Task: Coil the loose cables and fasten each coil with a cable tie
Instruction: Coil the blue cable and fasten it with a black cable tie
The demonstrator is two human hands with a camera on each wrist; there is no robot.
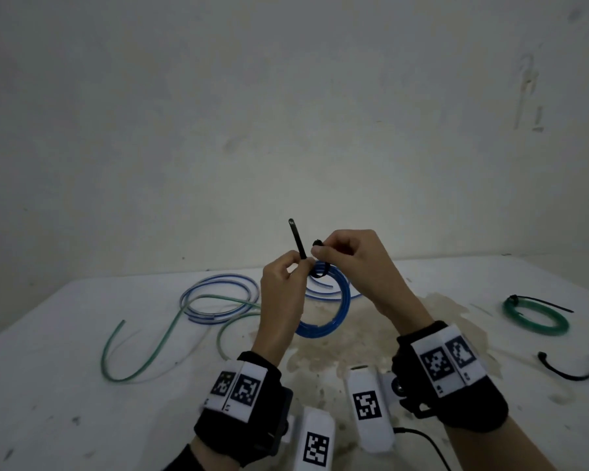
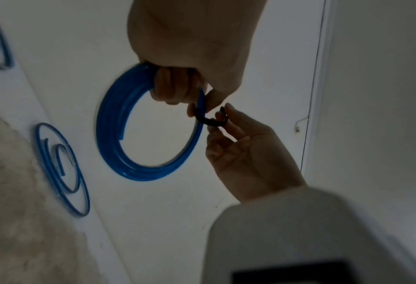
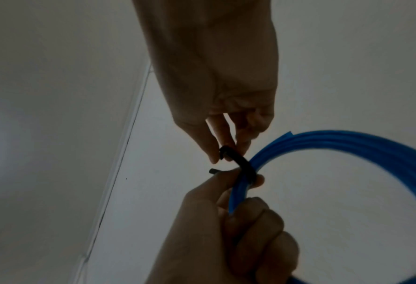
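Note:
My left hand (image 1: 300,268) holds a coiled blue cable (image 1: 346,300) upright above the white table (image 1: 82,402), fingers curled round its top. A black cable tie (image 1: 298,241) is looped around the coil's strands there. Its tail sticks up past my left thumb and forefinger, which pinch it. My right hand (image 1: 320,253) pinches the tie's head end just right of the tail. The left wrist view shows the blue coil (image 2: 109,124) hanging from my left hand (image 2: 177,86) and the tie (image 2: 208,121) bent toward my right hand (image 2: 226,123). In the right wrist view the tie (image 3: 243,164) crosses the coil (image 3: 347,140).
A green coil (image 1: 536,316) fastened with a black tie lies at the table's right. A loose black tie (image 1: 568,370) lies nearer, at the right edge. A loose green cable (image 1: 143,348) and a loose blue-and-white cable (image 1: 218,297) sprawl at left. A wall stands behind.

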